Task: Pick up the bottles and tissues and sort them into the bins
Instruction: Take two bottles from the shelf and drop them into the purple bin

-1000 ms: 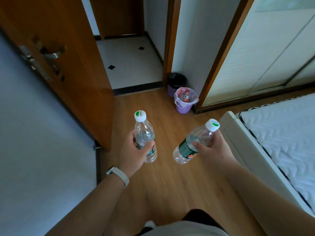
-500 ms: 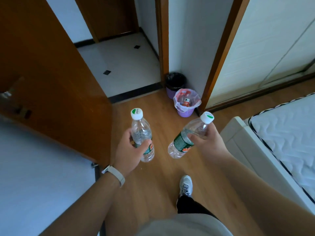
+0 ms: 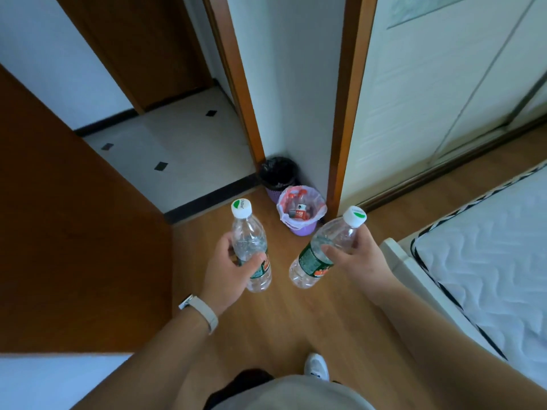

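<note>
Hands each grip a clear water bottle above the wooden floor [image 3: 266, 335]. The left hand [image 3: 228, 270] wraps around the upright bottle [image 3: 248, 247]; the right hand [image 3: 358, 258] clasps the tilted bottle [image 3: 322, 253] below its cap. Ahead, in the corner, a lilac bin [image 3: 302, 229] holds what seem to be red-capped bottles, just beside a black-lined bin [image 3: 278, 173].

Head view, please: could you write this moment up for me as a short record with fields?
left grip: holds left bottle, roughly upright, cap on
right grip: holds right bottle, tilted, cap up and to the right
white-lined bin: on the floor ahead, red-capped bottles inside
black-lined bin: behind it, in the corner; contents not visible
tissues: none in view
task state: both bottles not yet binned
</note>
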{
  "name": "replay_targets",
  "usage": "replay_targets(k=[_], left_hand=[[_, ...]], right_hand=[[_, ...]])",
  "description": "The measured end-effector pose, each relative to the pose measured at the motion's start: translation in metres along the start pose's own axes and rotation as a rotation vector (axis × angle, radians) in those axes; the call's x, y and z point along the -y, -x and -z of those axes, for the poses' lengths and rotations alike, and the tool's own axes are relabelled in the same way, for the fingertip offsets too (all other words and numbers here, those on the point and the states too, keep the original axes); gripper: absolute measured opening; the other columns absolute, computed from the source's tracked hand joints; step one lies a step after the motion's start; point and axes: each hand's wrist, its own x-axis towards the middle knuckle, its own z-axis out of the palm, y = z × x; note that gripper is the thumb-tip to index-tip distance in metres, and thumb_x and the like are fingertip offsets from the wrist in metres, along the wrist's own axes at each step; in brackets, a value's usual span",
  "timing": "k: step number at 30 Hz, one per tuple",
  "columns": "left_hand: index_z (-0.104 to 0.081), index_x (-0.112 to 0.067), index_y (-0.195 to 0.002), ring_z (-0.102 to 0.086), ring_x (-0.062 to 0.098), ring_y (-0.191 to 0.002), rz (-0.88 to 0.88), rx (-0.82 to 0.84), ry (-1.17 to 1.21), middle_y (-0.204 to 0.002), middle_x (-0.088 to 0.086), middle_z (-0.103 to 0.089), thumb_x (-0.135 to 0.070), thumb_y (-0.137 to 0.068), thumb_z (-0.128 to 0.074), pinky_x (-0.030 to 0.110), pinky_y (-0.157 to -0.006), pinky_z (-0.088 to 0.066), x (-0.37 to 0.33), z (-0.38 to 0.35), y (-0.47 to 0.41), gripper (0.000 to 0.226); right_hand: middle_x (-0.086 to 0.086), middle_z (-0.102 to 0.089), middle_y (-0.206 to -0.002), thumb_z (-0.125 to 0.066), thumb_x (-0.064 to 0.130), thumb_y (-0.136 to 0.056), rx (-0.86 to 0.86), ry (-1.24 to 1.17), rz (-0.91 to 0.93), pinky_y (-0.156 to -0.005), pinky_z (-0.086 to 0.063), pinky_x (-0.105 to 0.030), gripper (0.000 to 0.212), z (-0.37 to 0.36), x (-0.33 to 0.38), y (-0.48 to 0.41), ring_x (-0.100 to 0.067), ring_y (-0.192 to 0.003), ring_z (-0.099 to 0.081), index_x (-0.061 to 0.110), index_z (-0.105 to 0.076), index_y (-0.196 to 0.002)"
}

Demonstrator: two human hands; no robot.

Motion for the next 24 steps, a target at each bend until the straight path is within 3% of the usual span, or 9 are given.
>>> replay_targets(k=[9,12,16,21,24], left_hand=[[-0.053,-0.024,-0.120,-0.065,0.008,-0.100,0.022,0.081,-0.036,-0.111,-0.007,-0.066,-0.023,-0.083,-0.076,0.029,-0.083,-0.056,-0.015,-0.021,-0.074,0.044],[-0.053,-0.026,-0.120,-0.065,0.007,-0.100,0.013,0.107,-0.028,-0.111,-0.007,-0.066,-0.023,-0.083,-0.076,0.030,-0.084,-0.056,-0.014,-0.027,-0.109,0.043],[-0.053,-0.026,-0.121,-0.065,0.007,-0.102,0.018,0.179,-0.013,-0.113,-0.007,-0.066,-0.025,-0.082,-0.077,0.034,-0.087,-0.057,-0.002,-0.034,-0.168,0.046],[-0.051,-0.032,-0.123,-0.065,0.009,-0.106,0.082,0.242,0.022,-0.115,-0.009,-0.066,-0.047,-0.071,-0.077,0.043,-0.092,-0.055,0.020,-0.037,-0.255,0.060],[-0.053,-0.034,-0.121,-0.066,0.009,-0.105,0.101,0.249,0.054,-0.113,-0.009,-0.068,-0.048,-0.070,-0.077,0.044,-0.093,-0.055,0.030,-0.035,-0.304,0.058]], right_hand=[[0.013,-0.065,-0.109,-0.078,0.036,-0.075,-0.063,0.009,-0.036,-0.084,-0.057,-0.036,0.054,0.029,-0.005,-0.052,-0.007,-0.096,-0.065,0.030,-0.047,-0.119],[0.011,-0.065,-0.110,-0.077,0.033,-0.078,-0.101,0.040,-0.061,-0.079,-0.055,-0.027,0.053,0.032,-0.007,-0.077,-0.006,-0.095,-0.064,0.026,-0.047,-0.121],[0.010,-0.064,-0.113,-0.077,0.035,-0.077,-0.131,0.075,-0.099,-0.085,-0.056,-0.038,0.055,0.024,-0.006,-0.122,-0.010,-0.100,-0.064,0.027,-0.047,-0.122],[0.011,-0.066,-0.107,-0.077,0.043,-0.071,-0.108,0.170,-0.159,-0.084,-0.056,-0.037,0.052,0.003,0.001,-0.182,-0.008,-0.095,-0.065,0.033,-0.049,-0.114],[0.012,-0.065,-0.107,-0.075,0.051,-0.064,-0.085,0.229,-0.199,-0.086,-0.055,-0.041,0.057,-0.008,0.007,-0.226,-0.010,-0.097,-0.065,0.036,-0.049,-0.111]])
